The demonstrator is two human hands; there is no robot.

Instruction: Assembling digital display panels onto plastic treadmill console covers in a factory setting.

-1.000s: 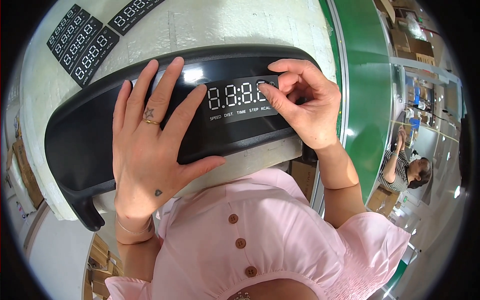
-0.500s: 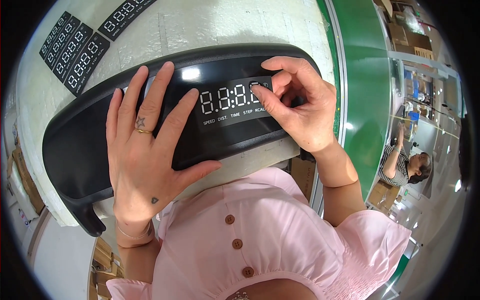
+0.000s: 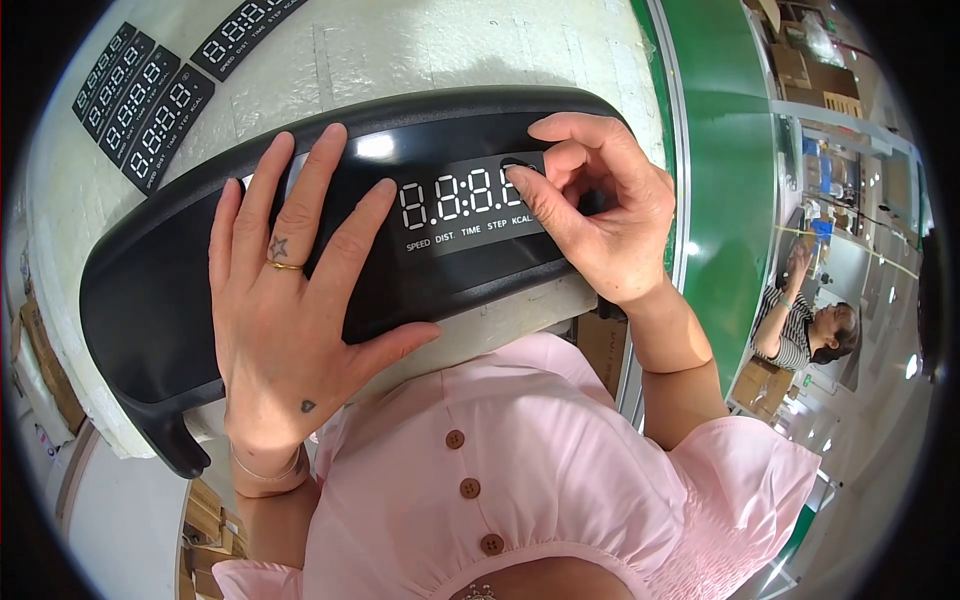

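Note:
A long black console housing (image 3: 440, 283) lies across the table in front of me. On its glossy panel is a dark display overlay sticker (image 3: 468, 238) with white segment digits and small lettering below them. My left hand (image 3: 290, 270) rests palm down on the housing left of the sticker, fingers spread, holding nothing. At the sticker's right end my right hand (image 3: 610, 215) is curled, its thumb and bent fingers closed at the upper right corner. The thumb tip covers part of the last digit. The fingers partly hide what they grip.
Several similar overlay stickers (image 3: 160, 130) lie at the upper left on the pale padded table (image 3: 400, 65). Right of the table edge is a green floor (image 3: 725, 180). A person in a striped top (image 3: 785, 325) sits farther right, near cardboard boxes (image 3: 765, 385).
The right thumb has shifted very slightly at the sticker's corner. Otherwise both hands keep their places, and the view has moved a little.

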